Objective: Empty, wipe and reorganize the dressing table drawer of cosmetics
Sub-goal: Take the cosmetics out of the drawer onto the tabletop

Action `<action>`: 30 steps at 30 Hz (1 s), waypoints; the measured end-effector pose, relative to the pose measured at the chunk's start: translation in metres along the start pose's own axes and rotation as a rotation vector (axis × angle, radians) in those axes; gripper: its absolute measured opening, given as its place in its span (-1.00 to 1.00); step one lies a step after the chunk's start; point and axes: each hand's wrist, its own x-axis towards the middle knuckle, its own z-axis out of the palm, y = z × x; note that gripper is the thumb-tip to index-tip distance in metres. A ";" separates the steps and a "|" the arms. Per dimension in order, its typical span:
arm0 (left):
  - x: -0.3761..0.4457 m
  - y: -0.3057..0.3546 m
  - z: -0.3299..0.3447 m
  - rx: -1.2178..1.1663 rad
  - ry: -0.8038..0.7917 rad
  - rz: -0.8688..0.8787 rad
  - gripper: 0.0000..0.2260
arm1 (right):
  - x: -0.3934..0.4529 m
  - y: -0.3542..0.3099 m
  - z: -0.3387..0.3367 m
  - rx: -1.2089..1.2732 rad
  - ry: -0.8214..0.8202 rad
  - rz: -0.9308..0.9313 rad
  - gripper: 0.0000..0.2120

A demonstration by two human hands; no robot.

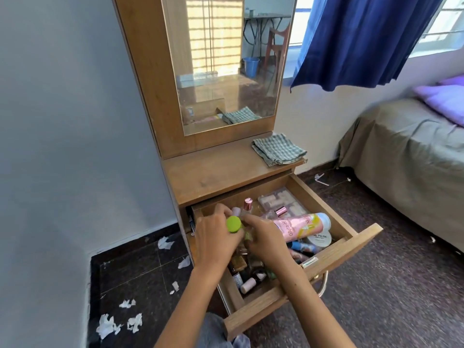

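Observation:
The wooden drawer (pixel 336 257) of the dressing table stands pulled out, crowded with cosmetics. My left hand (pixel 216 239) grips a bottle with a lime-green cap (pixel 234 224) over the drawer's left side. My right hand (pixel 266 238) reaches in beside it, fingers curled among the items; what it holds is hidden. A pink Gluta tube (pixel 301 226) lies across the middle, a white nail-polish-remover jar (pixel 320 239) near the front, a palette (pixel 281 200) at the back, and small bottles (pixel 247 280) at the near left.
A folded checked cloth (pixel 278 149) lies on the table top (pixel 213 177) below the mirror (pixel 226 64). Torn tissue scraps (pixel 108 325) litter the dark floor at left. A bed (pixel 406 146) stands at right under a blue curtain (pixel 364 38).

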 end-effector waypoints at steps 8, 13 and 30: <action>-0.004 -0.001 -0.013 -0.500 -0.032 -0.043 -0.50 | -0.002 -0.009 -0.009 0.414 0.111 -0.004 -0.48; 0.005 0.002 -0.018 -0.530 0.071 0.029 -0.76 | -0.003 -0.007 -0.010 0.361 0.216 0.002 -0.52; 0.124 -0.056 -0.033 -0.305 0.314 -0.004 -0.68 | -0.002 0.001 0.000 0.044 0.165 -0.057 -0.85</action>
